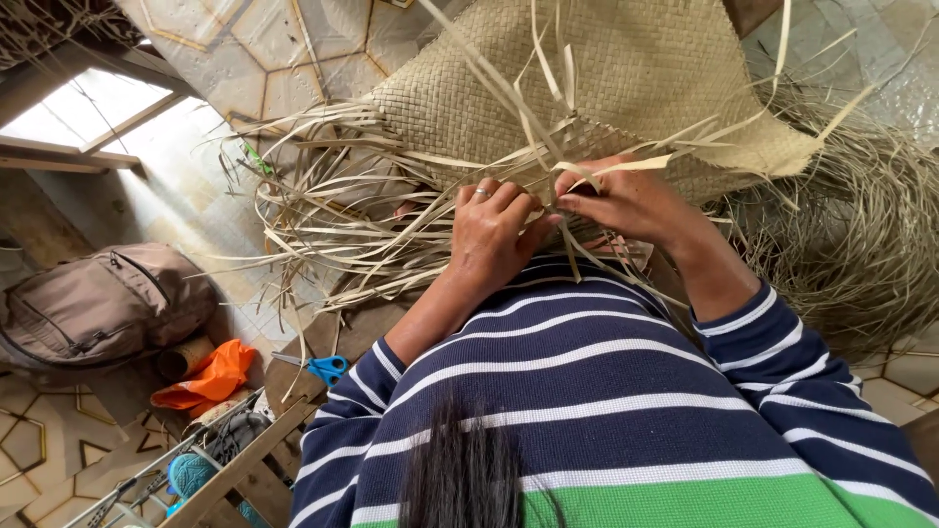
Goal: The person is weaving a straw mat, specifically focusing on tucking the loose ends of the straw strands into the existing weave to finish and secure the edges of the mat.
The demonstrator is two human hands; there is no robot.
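- Dark hair and a navy, white and green striped sleeve fill the bottom of my head view; both forearms reach forward from it.
- Left hand: ring on one finger, fingers curled down, grip clenched on pale leaf strips at the unfinished edge of the woven mat. My reading: it pins the crossings so the weave does not slacken.
- Right hand: grip pinching a single strip just beside the left fingertips, thumb and forefinger closed on it. The two hands are almost touching, which keeps the working point tight.
- Mat lies ahead of the hands, finished weave farther out on the tiled floor, loose ends fanning to the left and toward the body.
- Right edge: a heap of thin dry fibres crowds in near the right forearm; little free room there.
- Left side is more open: a brown backpack sits well apart, with an orange cloth and blue-handled scissors near the left elbow.
- Wooden frame at lower left bounds that side.
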